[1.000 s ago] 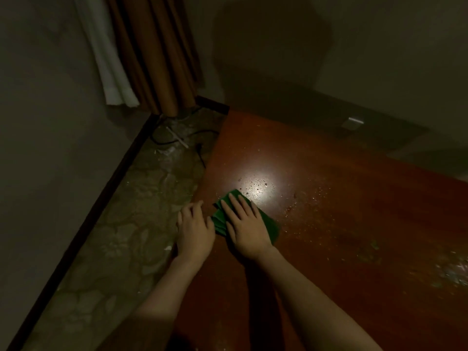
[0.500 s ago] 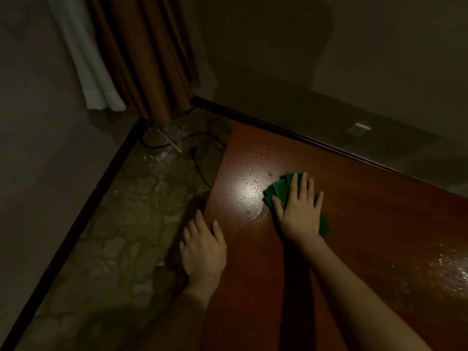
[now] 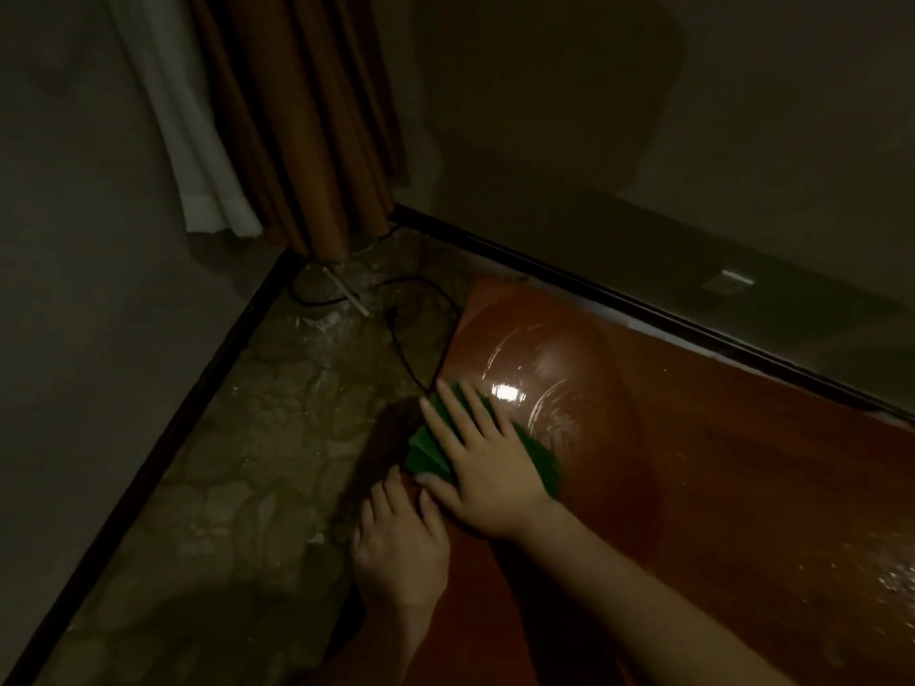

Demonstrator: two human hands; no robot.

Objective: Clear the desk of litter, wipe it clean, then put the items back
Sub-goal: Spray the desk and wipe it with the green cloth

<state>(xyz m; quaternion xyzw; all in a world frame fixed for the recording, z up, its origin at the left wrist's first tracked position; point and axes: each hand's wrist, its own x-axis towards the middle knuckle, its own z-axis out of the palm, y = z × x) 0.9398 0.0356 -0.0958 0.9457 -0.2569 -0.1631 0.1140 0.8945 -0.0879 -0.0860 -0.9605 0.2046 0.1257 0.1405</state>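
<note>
I see the right hand (image 3: 487, 475) pressing flat, fingers spread, on the green cloth (image 3: 537, 458) at the desk's (image 3: 693, 487) left edge, frame center. The left hand (image 3: 398, 547) rests open just below it (holding nothing), all 5 fingers straight.

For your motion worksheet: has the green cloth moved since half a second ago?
Yes. The green cloth slid left, from beyond the glare spot to the desk's left edge.

green cloth (image 3: 537, 460) mostly hidden under right hand (image 3: 487, 480)

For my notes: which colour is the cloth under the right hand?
Green. The cloth lies under the right hand on the desk; head view.
</note>
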